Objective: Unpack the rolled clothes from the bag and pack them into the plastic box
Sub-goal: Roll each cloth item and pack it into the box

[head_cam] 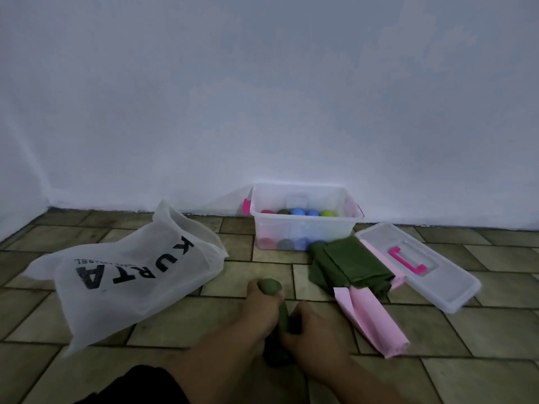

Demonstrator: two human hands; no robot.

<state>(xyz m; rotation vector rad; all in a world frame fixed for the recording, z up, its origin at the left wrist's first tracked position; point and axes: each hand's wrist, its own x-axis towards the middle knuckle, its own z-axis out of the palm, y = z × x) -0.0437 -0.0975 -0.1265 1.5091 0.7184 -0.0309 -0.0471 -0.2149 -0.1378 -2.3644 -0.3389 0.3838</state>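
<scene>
I'm clamping my left grip (262,301) and right grip (313,325) around a green clothes roll (270,285). The plastic box (303,228) is sitting at twelve o'clock.

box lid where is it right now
Head view: the clear lid lies flat on the floor at right, right of the plastic box, beside the green folded cloth.

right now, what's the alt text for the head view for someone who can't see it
The left hand and right hand grip a green rolled cloth over a tiled floor. A white bag lies to the left; ahead, an open plastic box holds coloured rolls, its lid to the right.
</scene>
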